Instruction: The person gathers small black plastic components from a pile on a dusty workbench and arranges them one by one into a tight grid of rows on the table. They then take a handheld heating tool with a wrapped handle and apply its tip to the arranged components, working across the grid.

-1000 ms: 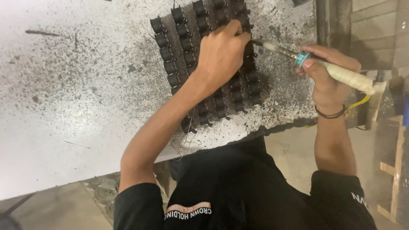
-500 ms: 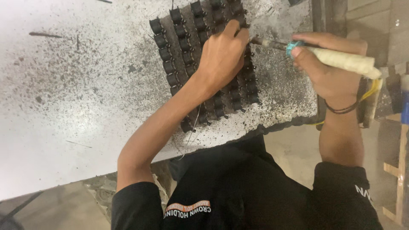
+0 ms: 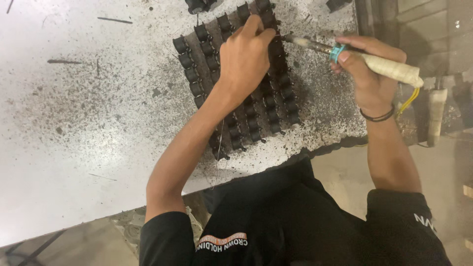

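Observation:
A dark board [image 3: 197, 83] carrying several rows of small black components lies on the speckled white table [image 3: 74, 148]. My left hand [image 3: 245, 59] rests on top of the board with fingers pinched at its far right rows; a thin wire hangs under my forearm, and I cannot tell whether the fingers hold it. My right hand [image 3: 367, 74] grips a soldering iron [image 3: 389, 68] with a cream taped handle and a blue ring. Its metal tip points left and meets the board just beside my left fingertips.
A yellow cable [image 3: 409, 101] runs down from the iron's handle at the table's right edge. Small dark parts [image 3: 199, 5] lie beyond the board at the top. Burn specks cover the table around the board. A white cylinder [image 3: 435, 118] stands off the right edge.
The view has shifted so the board sits a little lower. My right hand has levelled the iron and brought its tip closer to my left fingertips. The left hand stays on the board.

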